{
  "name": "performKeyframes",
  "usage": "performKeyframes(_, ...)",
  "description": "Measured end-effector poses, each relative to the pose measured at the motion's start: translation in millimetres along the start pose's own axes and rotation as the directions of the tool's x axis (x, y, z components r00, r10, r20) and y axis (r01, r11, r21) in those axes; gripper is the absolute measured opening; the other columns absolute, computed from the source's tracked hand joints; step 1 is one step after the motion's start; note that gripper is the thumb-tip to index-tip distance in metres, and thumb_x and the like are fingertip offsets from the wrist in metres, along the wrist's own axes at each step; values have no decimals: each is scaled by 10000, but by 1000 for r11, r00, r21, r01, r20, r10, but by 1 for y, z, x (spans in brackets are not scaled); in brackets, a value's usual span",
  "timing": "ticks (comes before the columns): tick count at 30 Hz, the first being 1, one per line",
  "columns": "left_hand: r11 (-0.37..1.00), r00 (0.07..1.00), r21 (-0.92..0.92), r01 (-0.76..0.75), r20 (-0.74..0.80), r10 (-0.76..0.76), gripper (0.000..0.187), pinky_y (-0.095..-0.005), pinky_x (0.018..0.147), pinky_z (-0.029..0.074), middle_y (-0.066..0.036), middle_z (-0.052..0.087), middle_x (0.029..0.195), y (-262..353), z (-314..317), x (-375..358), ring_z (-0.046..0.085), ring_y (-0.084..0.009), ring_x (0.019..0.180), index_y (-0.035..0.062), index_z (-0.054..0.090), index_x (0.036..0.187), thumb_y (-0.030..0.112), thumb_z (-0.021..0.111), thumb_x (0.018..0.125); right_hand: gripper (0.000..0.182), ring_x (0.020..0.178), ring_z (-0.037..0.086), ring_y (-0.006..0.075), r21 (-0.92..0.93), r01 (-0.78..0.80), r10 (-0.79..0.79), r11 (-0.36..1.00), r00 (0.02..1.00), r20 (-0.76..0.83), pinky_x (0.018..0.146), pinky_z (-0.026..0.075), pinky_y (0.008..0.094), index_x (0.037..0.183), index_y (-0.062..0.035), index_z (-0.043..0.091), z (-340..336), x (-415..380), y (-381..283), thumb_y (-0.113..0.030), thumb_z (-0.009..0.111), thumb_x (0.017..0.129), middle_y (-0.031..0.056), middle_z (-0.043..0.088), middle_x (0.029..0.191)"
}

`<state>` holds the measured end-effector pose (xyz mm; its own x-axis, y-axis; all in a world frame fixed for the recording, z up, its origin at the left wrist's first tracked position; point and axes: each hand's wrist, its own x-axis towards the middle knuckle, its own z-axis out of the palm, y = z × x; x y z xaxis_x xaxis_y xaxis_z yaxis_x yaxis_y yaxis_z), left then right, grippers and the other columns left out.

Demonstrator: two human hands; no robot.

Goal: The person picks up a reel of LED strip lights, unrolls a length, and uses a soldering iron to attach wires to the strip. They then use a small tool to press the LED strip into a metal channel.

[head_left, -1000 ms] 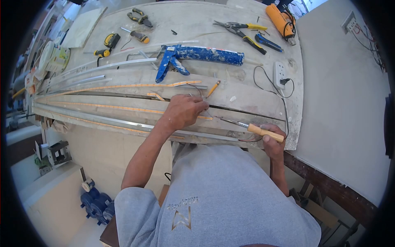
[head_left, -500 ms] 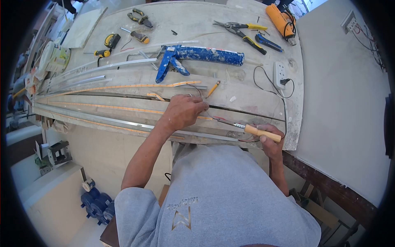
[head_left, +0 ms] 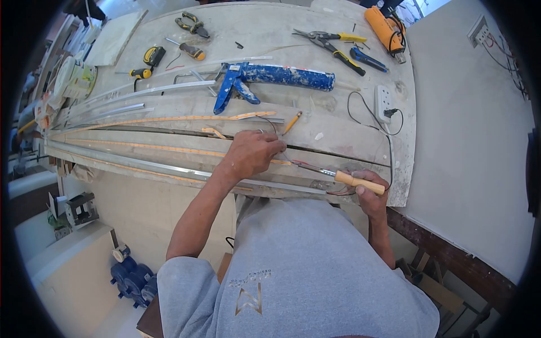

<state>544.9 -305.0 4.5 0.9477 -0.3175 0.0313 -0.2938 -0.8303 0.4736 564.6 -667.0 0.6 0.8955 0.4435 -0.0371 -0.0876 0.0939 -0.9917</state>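
Note:
My right hand (head_left: pixel 373 192) is closed round the wooden handle of a soldering iron (head_left: pixel 358 182), whose metal tip points left. Thin red and dark wires lie at the tip. My left hand (head_left: pixel 255 152) is pinched near the end of an orange LED strip (head_left: pixel 194 150); what its fingertips hold is too small to make out, though a thin wire shows by them. A metal channel (head_left: pixel 186 169) runs under my left forearm along the table's near edge. A yellow pencil (head_left: pixel 292 122) lies just beyond my left fingers.
On the table (head_left: pixel 360 135) lie a blue caulking gun (head_left: pixel 287 75), snips (head_left: pixel 327 42), a blue cutter (head_left: pixel 368 59), pliers (head_left: pixel 192 25), a screwdriver (head_left: pixel 191 50) and a tape measure (head_left: pixel 153 55). A power strip (head_left: pixel 384 101) and orange tool (head_left: pixel 384 29) sit right.

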Motion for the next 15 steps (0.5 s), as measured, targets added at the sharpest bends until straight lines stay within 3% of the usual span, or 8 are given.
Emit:
performKeyframes(9,1000,1000,-10,0,-5,0,144,-418,718,533,-14,715,895,1,0,0,701,-268,843,165,752,1001,125,703,872,329,1007,705,221,-7,-17,17,1000,1000,-1,922,551,355,1151,66,703,-3,-1,4,-146,729,900,162,748,1069)
performKeyframes(15,1000,1000,-10,15,11,-14,145,-420,729,532,-19,713,897,1,0,0,700,-272,848,163,749,1000,124,706,867,401,914,703,191,-52,-109,105,993,992,-69,803,553,313,1150,84,692,-6,-3,7,-229,727,903,153,759,999)
